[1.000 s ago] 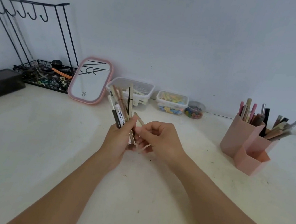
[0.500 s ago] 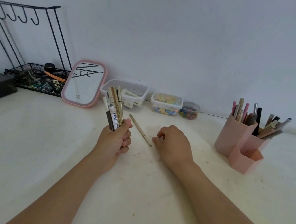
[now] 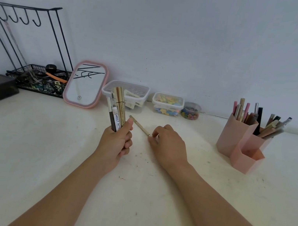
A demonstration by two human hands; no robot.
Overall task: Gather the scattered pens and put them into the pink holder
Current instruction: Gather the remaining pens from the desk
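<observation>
Gripped upright in the left hand (image 3: 116, 142) is a bundle of pens (image 3: 118, 107), fingers curled round its lower end. Right hand (image 3: 166, 144) rests on the table (image 3: 22, 152), its fingertips (image 3: 154, 134) pinching the near end of a single beige pen (image 3: 139, 125) that lies flat, just right of the bundle. Judged step: collecting the last loose pen; none other is seen on the surface. Next move calls for lifting it, then carrying everything right to the pink holder (image 3: 237, 137), well apart and already crowded in its far compartments; the near low compartment appears free. Open table lies between hands and holder. Storage boxes (image 3: 167, 105) and mirror (image 3: 85, 84) line the far wall, clear of that path.
</observation>
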